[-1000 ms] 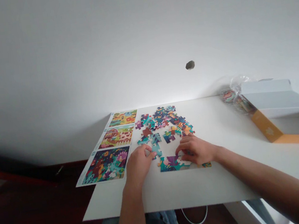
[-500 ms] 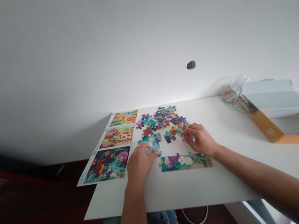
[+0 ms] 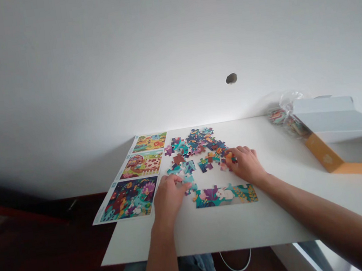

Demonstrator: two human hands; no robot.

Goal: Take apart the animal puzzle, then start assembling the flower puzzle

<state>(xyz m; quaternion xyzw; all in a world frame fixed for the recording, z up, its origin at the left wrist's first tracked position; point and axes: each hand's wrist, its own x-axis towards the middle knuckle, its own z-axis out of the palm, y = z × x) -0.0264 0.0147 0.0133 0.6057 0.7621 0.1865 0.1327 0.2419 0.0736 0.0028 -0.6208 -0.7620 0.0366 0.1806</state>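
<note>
Puzzle pieces [image 3: 198, 142]: flat, knob-edged, loose heap, frame centre | joined strip [image 3: 225, 195]: straight lower edge, lower centre | left hand [image 3: 169, 196]: palm down, thumb and forefinger slightly parted at pale teal piece [image 3: 190, 179], hold unclear | right hand [image 3: 246, 164]: fingers curled over heap's right edge, grip indiscernible

Single head-worn view, forward and down, near the white table [image 3: 221, 230], facing the pale wall [image 3: 170, 56]

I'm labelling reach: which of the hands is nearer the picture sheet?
Left. The left hand is beside the picture sheet; the right hand is farther right, at loose puzzle pieces.
</note>
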